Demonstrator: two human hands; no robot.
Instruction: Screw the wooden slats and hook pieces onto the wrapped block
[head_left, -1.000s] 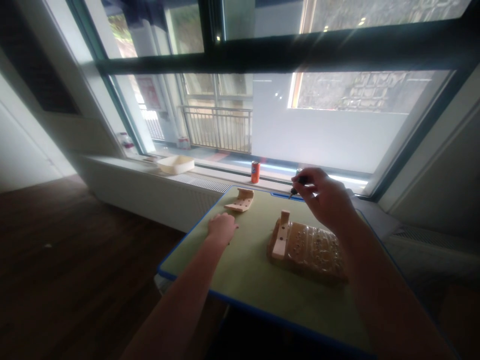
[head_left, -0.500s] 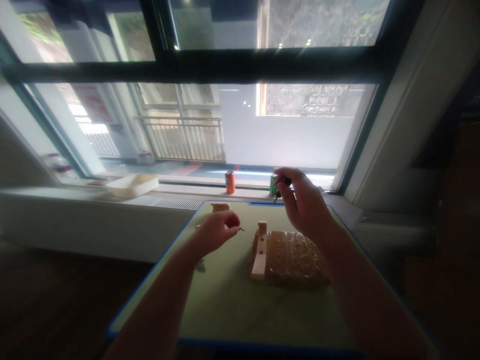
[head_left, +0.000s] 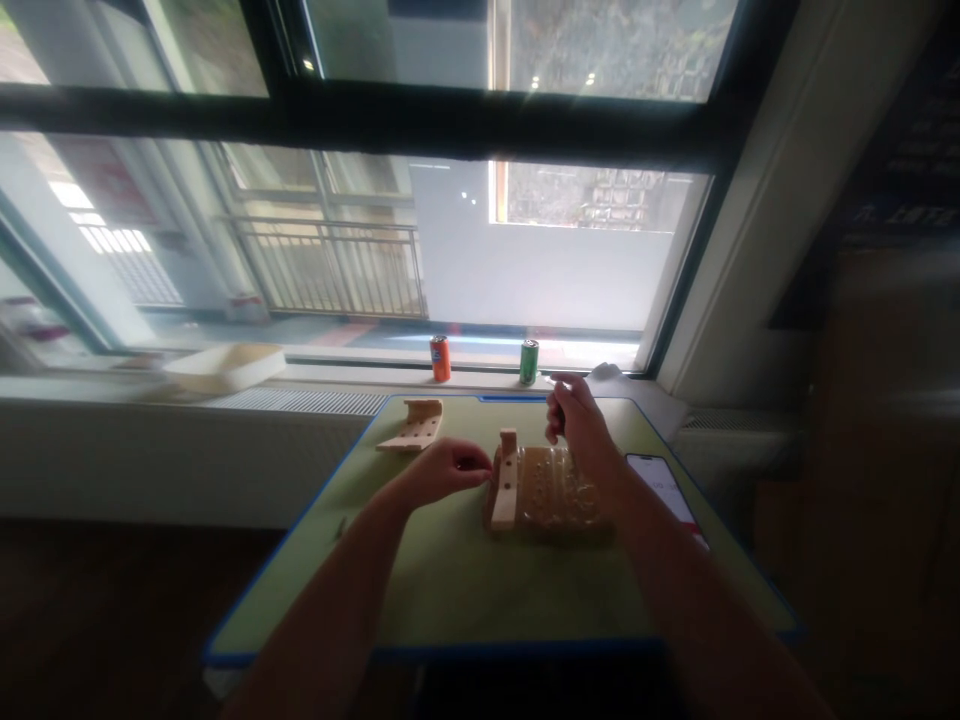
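Note:
My left hand [head_left: 451, 470] is closed in a pinch at the left edge of a pale wooden strip [head_left: 507, 490] with dark holes. Half a second ago a thin screw-like piece stuck out of that pinch; the fingertips now hide it. The strip lies along the left end of a brown block wrapped in clear film [head_left: 551, 490]. Above the block's far right side, my right hand [head_left: 574, 410] is closed around a dark-handled screwdriver [head_left: 561, 416], mostly covered by the fingers. My right forearm hides the block's right end.
A curved wooden piece with holes [head_left: 421, 424] lies at the table's far left. A phone [head_left: 664, 495] rests right of my forearm. On the sill stand an orange can [head_left: 440, 359], a green can [head_left: 529, 362] and a cream tray [head_left: 225, 371]. Something small and dark [head_left: 340, 530] lies by my left forearm.
My left hand has moved right, to the edge of the wooden strip. My right hand has come down from in front of the green can. The view has shifted, and the phone now shows.

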